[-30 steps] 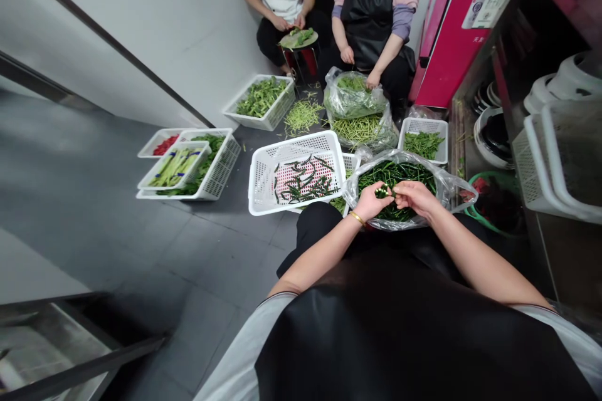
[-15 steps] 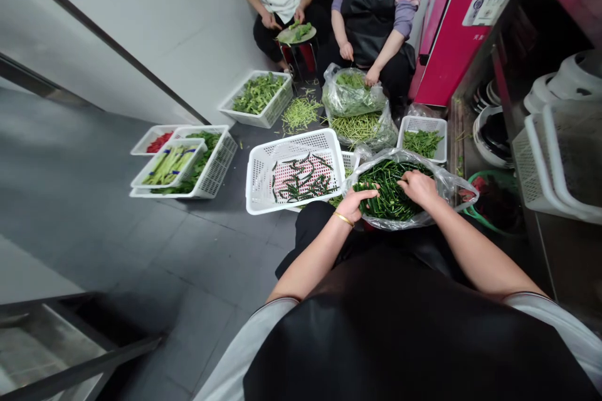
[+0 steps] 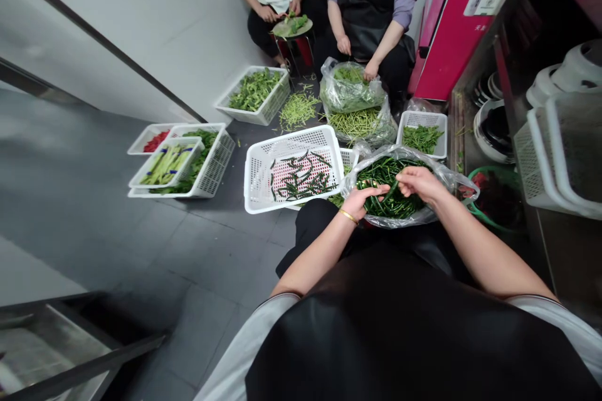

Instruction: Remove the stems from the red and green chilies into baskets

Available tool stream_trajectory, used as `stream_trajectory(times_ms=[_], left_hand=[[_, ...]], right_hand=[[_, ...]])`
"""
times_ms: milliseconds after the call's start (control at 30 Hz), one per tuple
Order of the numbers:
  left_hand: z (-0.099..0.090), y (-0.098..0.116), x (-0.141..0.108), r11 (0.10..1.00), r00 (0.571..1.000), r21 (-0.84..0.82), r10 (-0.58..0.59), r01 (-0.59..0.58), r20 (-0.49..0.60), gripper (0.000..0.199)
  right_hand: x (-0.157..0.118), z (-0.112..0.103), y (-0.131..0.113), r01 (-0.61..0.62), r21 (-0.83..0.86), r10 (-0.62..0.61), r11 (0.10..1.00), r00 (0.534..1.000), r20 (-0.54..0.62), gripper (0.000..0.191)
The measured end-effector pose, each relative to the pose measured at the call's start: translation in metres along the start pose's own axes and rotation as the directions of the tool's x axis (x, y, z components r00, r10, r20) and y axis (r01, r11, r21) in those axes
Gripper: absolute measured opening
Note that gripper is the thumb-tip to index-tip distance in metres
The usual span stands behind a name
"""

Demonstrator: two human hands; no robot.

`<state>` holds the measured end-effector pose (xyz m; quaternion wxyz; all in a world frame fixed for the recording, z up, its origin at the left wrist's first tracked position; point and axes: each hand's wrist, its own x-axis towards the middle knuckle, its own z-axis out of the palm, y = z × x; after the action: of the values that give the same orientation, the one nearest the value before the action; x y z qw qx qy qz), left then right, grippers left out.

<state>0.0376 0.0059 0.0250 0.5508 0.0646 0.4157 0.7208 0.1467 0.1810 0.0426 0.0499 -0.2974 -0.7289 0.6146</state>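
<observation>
A clear plastic bag [image 3: 439, 178] full of long, dark green chili peppers [image 3: 399, 205] sits open at my lap. My left hand [image 3: 361, 200], with a gold bangle at its wrist, is at the bag's left side, closed around a few green chili peppers with the thumb along them. Over the middle of the bag, my right hand [image 3: 419, 184] pinches the end of one green chili pepper between thumb and fingertips. Left of the bag stands a white perforated basket [image 3: 254, 169] with loose dark green chili peppers spread on its bottom.
Two people sit opposite, one handling greens on a stool [image 3: 301, 27], the other at a plastic bag of greens [image 3: 333, 97]. Trimmed stalks [image 3: 297, 109] lie on the floor. White baskets [image 3: 214, 166] of vegetables stand left; a green basin [image 3: 489, 219] and shelf are at right.
My right hand has risen slightly out of the pile with a green chili pepper in its fingertips. My left hand has shifted a little right, towards it.
</observation>
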Motion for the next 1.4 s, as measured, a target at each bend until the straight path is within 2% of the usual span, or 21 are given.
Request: stream_trajectory(times_ms=[33,100,167,233,300,367,433,533,600,633,700,800,867,933,1000,1067,1133,1200,1300,1400], left_hand=[[0.003,-0.002,0.0,1.0,1.0,0.026,-0.003,0.003,0.012,0.024],[0.006,-0.006,0.0,0.997,0.999,0.068,-0.04,0.039,0.01,0.025],[0.006,-0.009,0.0,0.993,0.996,0.09,-0.073,0.078,-0.051,0.023],[0.003,-0.011,0.0,0.991,0.988,0.1,-0.071,0.085,-0.136,0.02],[0.0,-0.013,-0.001,0.991,0.98,0.115,-0.042,0.065,-0.194,0.018],[-0.001,-0.015,-0.003,0.992,0.977,0.114,-0.023,0.048,-0.21,0.019],[0.001,-0.015,-0.005,0.995,0.977,0.08,-0.037,0.055,-0.21,0.019],[0.006,-0.012,-0.008,0.997,0.982,0.006,-0.07,0.072,-0.178,0.016],[0.008,-0.009,-0.009,0.998,0.989,-0.041,-0.054,0.049,-0.136,0.021],[0.008,-0.008,-0.01,0.997,0.992,-0.061,-0.044,0.036,-0.121,0.025],[0.005,-0.006,-0.01,0.996,0.992,-0.086,-0.04,0.03,-0.117,0.031],[0.0,-0.005,-0.01,0.996,0.993,-0.086,-0.041,0.031,-0.113,0.028],[-0.002,-0.004,-0.011,0.996,0.995,-0.08,-0.038,0.031,-0.088,0.027],[-0.004,-0.001,-0.013,0.996,0.995,-0.073,-0.052,0.045,-0.086,0.027],[-0.006,0.001,-0.014,0.996,0.991,-0.067,-0.071,0.063,-0.115,0.026],[-0.007,0.002,-0.013,0.996,0.988,-0.064,-0.075,0.067,-0.138,0.025],[-0.007,0.0,-0.01,0.995,0.987,-0.068,-0.078,0.068,-0.142,0.024],[-0.005,-0.003,-0.006,0.995,0.988,-0.071,-0.084,0.075,-0.131,0.024],[-0.001,-0.007,-0.002,0.995,0.991,-0.058,-0.084,0.078,-0.109,0.024],[0.001,-0.01,0.0,0.997,0.992,-0.031,-0.068,0.065,-0.104,0.024]], right_hand=[[-0.006,0.009,-0.001,0.062,-0.044,-0.061,0.997,0.998,0.012,0.035],[-0.012,0.028,-0.002,0.202,-0.295,-0.223,0.934,0.974,-0.039,0.029],[-0.015,0.046,-0.006,0.247,-0.609,-0.352,0.754,0.934,-0.058,0.022],[-0.015,0.06,-0.01,0.199,-0.805,-0.366,0.559,0.93,-0.025,0.02],[-0.016,0.07,-0.015,0.165,-0.892,-0.312,0.42,0.95,0.028,0.024],[-0.019,0.076,-0.018,0.181,-0.932,-0.284,0.316,0.955,0.089,0.03],[-0.02,0.071,-0.019,0.182,-0.95,-0.284,0.254,0.953,0.107,0.035],[-0.016,0.047,-0.013,0.019,-0.967,-0.282,0.252,0.958,-0.055,0.039],[-0.009,0.027,-0.007,-0.103,-0.963,-0.225,0.247,0.961,-0.161,0.036],[-0.005,0.02,-0.004,-0.124,-0.964,-0.184,0.236,0.968,-0.17,0.035],[0.004,0.014,0.002,-0.081,-0.972,-0.104,0.22,0.989,-0.106,0.033],[0.02,0.026,0.006,0.03,-0.972,-0.041,0.232,0.999,0.021,0.033],[0.029,0.036,0.006,0.053,-0.969,-0.026,0.242,0.998,0.048,0.034],[0.035,0.037,0.006,0.048,-0.968,-0.026,0.246,0.999,0.043,0.033],[0.037,0.026,0.007,-0.001,-0.955,-0.017,0.297,1.0,-0.006,0.03],[0.036,0.007,0.009,-0.051,-0.913,-0.007,0.404,0.998,-0.059,0.025],[0.032,-0.012,0.01,-0.057,-0.861,-0.047,0.505,0.995,-0.093,0.021],[0.026,-0.023,0.01,-0.025,-0.841,-0.117,0.54,0.988,-0.104,0.022],[0.021,-0.016,0.01,-0.001,-0.85,-0.133,0.527,0.988,-0.084,0.021],[0.02,0.007,0.016,0.005,-0.9,-0.061,0.435,0.998,-0.024,0.027]])
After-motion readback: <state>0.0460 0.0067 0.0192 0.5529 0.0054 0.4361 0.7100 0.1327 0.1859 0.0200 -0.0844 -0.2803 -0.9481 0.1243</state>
